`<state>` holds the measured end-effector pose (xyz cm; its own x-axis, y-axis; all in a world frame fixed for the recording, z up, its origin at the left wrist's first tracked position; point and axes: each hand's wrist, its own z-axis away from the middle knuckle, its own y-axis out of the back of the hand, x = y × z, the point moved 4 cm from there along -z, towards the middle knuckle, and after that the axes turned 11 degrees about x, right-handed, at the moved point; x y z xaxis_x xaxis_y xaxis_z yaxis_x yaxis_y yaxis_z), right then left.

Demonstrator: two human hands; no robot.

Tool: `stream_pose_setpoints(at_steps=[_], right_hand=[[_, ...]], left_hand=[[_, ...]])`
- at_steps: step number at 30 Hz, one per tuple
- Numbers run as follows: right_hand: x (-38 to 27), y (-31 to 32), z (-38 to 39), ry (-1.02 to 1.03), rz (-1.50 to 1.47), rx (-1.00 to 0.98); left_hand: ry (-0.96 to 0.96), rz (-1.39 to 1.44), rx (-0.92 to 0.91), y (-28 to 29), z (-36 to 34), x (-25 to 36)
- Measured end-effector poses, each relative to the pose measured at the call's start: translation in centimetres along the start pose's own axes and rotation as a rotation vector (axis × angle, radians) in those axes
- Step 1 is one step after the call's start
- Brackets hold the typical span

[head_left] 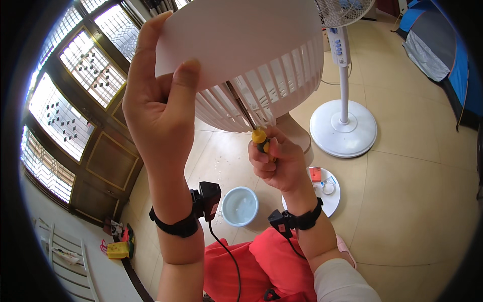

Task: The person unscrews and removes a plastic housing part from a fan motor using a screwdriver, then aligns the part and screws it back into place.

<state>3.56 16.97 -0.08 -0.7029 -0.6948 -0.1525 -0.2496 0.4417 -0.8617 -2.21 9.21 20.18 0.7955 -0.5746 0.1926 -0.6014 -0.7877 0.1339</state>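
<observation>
My left hand (158, 95) grips the rim of a white slatted fan housing (251, 55), held up in front of me, thumb on its near face. My right hand (274, 158) is closed around the yellow-and-black handle of a screwdriver (259, 137). The metal shaft runs up and left through the slats into the housing, where its tip is hidden. Both wrists carry black straps with small black sensor boxes and cables.
A white pedestal fan with a round base (343, 128) stands on the beige tiled floor at right. Below my hands lie a light-blue round lid (240, 206) and a white disc (327, 194) with small parts on it. Dark wooden latticed doors (85, 116) fill the left. A blue tent (443, 45) is far right.
</observation>
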Motion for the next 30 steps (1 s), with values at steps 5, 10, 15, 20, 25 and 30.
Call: stream_pose_setpoints(at_steps=[5,10,15,20,25,30], right_hand=[[0.3,-0.1,-0.1,-0.400,-0.243,-0.143],[0.8,-0.6,1.0,0.331,0.280,0.128],[1.5,-1.9,2.7,1.148,0.922,0.358],[1.9,-2.6,2.7,1.320,0.993,0.425],[1.2,-1.9,1.8,1.030,0.810,0.300],[-0.2,-0.9,0.7,0.303,0.224,0.085]], left_hand=[[0.014,-0.070,-0.001,-0.1,-0.1,-0.1],[0.009,-0.073,0.010,0.3,0.0,-0.2],[0.007,-0.123,0.011,0.8,0.0,-0.3],[0.013,-0.112,0.017,0.4,0.2,0.0],[0.023,-0.080,0.005,1.0,0.0,-0.4],[-0.026,-0.051,0.015,0.4,0.0,-0.3]])
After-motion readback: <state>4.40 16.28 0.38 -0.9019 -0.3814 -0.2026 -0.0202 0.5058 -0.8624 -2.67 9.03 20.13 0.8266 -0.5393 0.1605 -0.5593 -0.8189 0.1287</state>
